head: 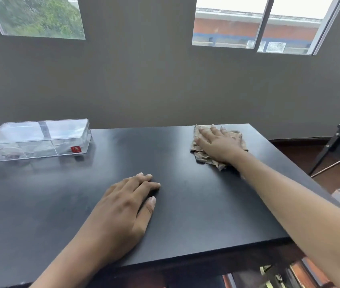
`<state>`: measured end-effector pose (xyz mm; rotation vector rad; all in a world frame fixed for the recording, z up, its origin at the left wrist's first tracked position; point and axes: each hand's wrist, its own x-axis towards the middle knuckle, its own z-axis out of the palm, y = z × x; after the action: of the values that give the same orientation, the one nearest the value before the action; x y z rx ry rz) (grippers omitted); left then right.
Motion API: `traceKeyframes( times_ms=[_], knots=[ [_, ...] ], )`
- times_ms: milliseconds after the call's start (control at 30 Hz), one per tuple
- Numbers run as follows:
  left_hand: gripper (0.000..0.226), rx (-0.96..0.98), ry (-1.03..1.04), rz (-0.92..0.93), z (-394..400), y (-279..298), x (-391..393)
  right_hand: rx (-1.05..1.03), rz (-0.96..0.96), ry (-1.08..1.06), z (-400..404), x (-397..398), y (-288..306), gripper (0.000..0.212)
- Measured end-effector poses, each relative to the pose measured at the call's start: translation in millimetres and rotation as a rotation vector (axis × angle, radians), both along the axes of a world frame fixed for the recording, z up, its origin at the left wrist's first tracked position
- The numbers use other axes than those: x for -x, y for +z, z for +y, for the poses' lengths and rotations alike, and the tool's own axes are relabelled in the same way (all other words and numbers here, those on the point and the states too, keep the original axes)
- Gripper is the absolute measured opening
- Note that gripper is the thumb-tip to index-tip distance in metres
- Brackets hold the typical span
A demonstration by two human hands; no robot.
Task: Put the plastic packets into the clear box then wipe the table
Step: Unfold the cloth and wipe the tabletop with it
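The right hand [220, 143] lies flat, fingers spread, pressing a crumpled tan cloth [203, 155] at the black counter's [185, 204] far right corner. The cloth looks soft and light, best driven under the palm. The left hand [123, 206] rests open, empty, mid-counter. The lidded clear box [38, 140] sits far left.

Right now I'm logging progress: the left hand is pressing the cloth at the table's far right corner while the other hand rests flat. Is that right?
Not quite. The head view shows the right hand pressing the cloth at the table's far right corner; the left hand is the one resting flat.
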<state>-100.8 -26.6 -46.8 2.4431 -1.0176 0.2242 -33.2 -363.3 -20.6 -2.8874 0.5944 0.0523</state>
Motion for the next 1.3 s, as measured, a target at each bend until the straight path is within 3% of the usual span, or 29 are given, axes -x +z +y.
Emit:
traceKeyframes(
  times_ms=[167, 267, 367, 500, 633, 733, 867, 1000, 1167, 1300],
  knots=[
    [0.018, 0.209, 0.102, 0.172, 20.3, 11.5, -15.1, 0.078, -0.039, 0.446, 94.3, 83.3, -5.6, 0.063],
    [0.021, 0.145, 0.174, 0.149, 64.0, 18.5, -26.0, 0.075, -0.066, 0.571, 91.3, 150.0, -2.1, 0.06],
    [0.024, 0.109, 0.215, 0.15, 113.1, 23.0, -29.1, 0.012, -0.056, 0.475, 57.9, 153.6, 8.0, 0.062],
    [0.026, 0.066, 0.231, 0.13, 158.9, 22.0, -25.0, 0.064, -0.059, 0.154, 4.6, 77.4, 2.4, 0.077],
    [0.034, 0.001, 0.31, 0.067, 192.4, 22.5, -25.1, 0.074, 0.0, -0.006, 35.5, 0.9, 1.2, 0.084],
    [0.047, -0.001, 0.412, 0.055, 211.0, 20.4, -28.4, 0.06, -0.014, 0.103, 121.4, -11.7, -2.0, 0.085],
    [0.043, 0.013, 0.424, 0.072, 213.7, 15.5, -27.8, 0.058, -0.049, 0.485, 239.5, 55.2, -7.4, 0.076],
    [0.039, 0.03, 0.426, 0.108, 214.2, 13.6, -29.4, 0.043, -0.086, 0.745, 260.6, 134.3, -5.4, 0.067],
    [0.038, 0.061, 0.421, 0.113, 216.7, 7.7, -33.1, 0.046, -0.016, 0.626, 225.1, 138.4, 4.6, 0.065],
    [0.026, 0.091, 0.421, 0.115, 217.5, 5.3, -35.6, 0.097, -0.035, 0.43, 267.2, 121.6, -6.9, 0.075]
  ],
)
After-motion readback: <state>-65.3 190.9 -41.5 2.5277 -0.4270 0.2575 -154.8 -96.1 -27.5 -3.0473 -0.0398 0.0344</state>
